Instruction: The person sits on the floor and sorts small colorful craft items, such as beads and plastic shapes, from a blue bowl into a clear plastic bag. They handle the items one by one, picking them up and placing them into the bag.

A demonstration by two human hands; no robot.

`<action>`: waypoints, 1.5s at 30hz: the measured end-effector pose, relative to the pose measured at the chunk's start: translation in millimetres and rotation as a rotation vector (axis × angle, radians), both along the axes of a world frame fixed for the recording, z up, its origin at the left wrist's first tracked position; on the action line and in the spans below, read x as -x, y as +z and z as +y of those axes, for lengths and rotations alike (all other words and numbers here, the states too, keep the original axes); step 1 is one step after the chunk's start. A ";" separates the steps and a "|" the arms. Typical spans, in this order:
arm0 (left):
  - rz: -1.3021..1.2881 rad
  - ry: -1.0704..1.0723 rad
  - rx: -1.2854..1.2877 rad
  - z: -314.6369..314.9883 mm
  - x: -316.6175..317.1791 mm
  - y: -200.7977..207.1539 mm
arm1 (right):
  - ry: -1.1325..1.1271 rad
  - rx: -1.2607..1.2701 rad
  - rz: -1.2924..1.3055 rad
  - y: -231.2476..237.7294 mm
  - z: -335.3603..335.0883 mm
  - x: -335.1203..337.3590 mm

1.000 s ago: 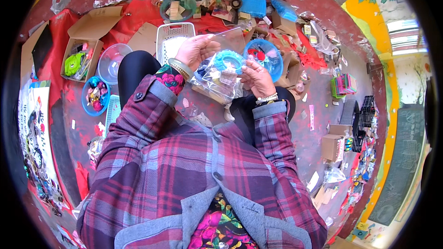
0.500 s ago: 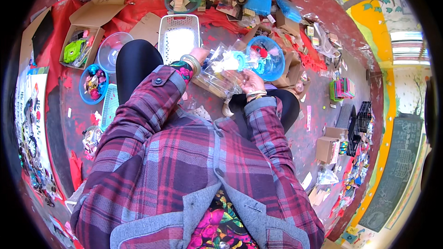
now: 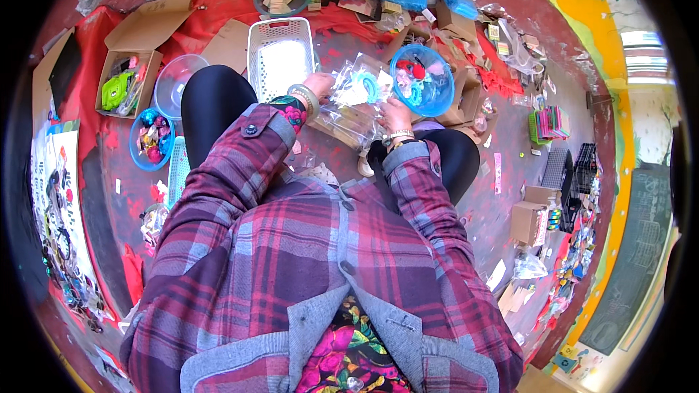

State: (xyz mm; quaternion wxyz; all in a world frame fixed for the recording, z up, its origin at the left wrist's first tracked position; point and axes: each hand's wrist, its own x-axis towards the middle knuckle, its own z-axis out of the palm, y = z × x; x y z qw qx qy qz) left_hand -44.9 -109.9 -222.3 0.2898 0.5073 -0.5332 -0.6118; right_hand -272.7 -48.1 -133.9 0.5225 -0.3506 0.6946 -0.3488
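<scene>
In front of my knees I hold a clear plastic bag [image 3: 352, 110] with both hands. My left hand [image 3: 318, 86] pinches its left side, next to the white basket. Closed at the bag's right edge is my right hand [image 3: 395, 114], just below a blue basin; its fingertips are partly hidden. A light-blue ruffled ring [image 3: 370, 87] with a white card shows in or behind the clear plastic. Inside the blue basin [image 3: 445, 103] lie red, pink and light-blue soft pieces. Beneath the bag is a brown cardboard piece [image 3: 342, 131].
A white perforated basket [image 3: 252, 65] stands ahead, left of the bag. Further left are a clear basin [image 3: 169, 87], a blue basin of colourful pieces [image 3: 133, 147] and an open cardboard box [image 3: 149, 76]. Cardboard [image 3: 466, 98] lies right of the basin. Stacked coloured items [image 3: 550, 124] stand further right.
The plastic bag sits lower and flatter between my hands. My right hand has moved slightly down. A light-blue piece near that hand now appears within the basin. The view has shifted a little.
</scene>
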 end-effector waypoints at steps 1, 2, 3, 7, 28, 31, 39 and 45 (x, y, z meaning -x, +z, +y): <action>0.006 0.024 -0.061 2.6 4.0 6.4 | -0.008 -0.041 0.033 3.2 1.0 -2.1; 0.014 0.045 -0.119 5.7 9.9 19.4 | -0.019 -0.081 0.067 5.1 2.6 -1.2; 0.041 0.072 -0.219 11.3 23.2 43.9 | -0.057 -0.094 0.066 3.3 6.0 6.1; -0.021 0.099 -0.316 16.2 22.3 74.5 | -0.031 -0.025 0.093 -4.4 3.8 7.6; -0.184 0.234 -0.037 4.2 17.4 46.2 | -0.078 0.171 0.258 2.0 -7.2 38.3; -0.175 0.280 -0.063 4.8 2.5 36.9 | -0.133 0.200 -0.011 51.0 3.5 18.4; -0.429 0.308 0.176 -27.3 -37.1 -40.5 | -0.202 0.375 -0.143 136.5 -19.5 64.2; -0.119 0.807 -0.134 -22.3 -57.6 -43.0 | -0.366 0.396 -0.176 164.6 -65.7 132.0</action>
